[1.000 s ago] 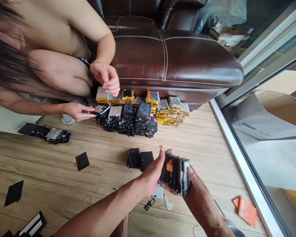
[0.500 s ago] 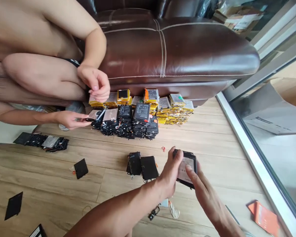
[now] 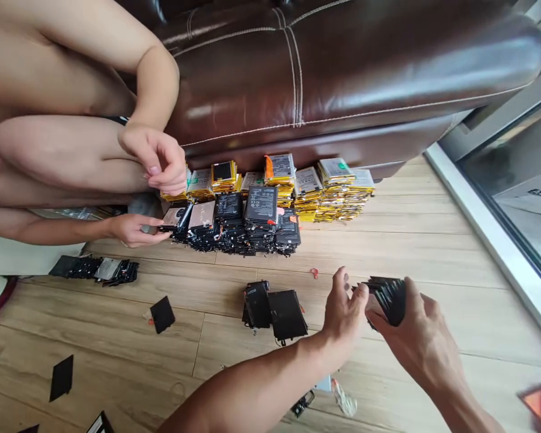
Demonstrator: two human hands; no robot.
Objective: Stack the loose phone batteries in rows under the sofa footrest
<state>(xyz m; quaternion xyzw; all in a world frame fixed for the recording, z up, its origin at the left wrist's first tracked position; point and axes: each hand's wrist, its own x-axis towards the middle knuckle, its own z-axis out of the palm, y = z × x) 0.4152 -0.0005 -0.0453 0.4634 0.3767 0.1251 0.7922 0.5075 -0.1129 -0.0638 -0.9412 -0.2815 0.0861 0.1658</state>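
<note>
My right hand (image 3: 419,331) grips a thick bundle of black phone batteries (image 3: 388,299), its thumb across their faces. My left hand (image 3: 342,307) stands just left of the bundle with its fingers spread, holding nothing that I can see. Two loose black batteries (image 3: 287,314) lie on the floor below and left of it. Farther up, a co-worker's hand (image 3: 135,230) pinches a battery at the edge of the black stacks (image 3: 261,219). Another hand of the co-worker (image 3: 155,161) is curled above the yellow-edged battery piles (image 3: 338,189).
A brown leather sofa (image 3: 342,78) runs behind the stacks. Loose black batteries (image 3: 162,314) and a low pile (image 3: 94,269) lie on the wood floor (image 3: 388,252). A blurred orange card (image 3: 538,409) sits lower right. A metal door frame (image 3: 487,228) bounds the right.
The battery shown flat in my hands earlier is gone from view, and a bundle now sits in my right hand. My left hand has opened. The view has swung toward the sofa.
</note>
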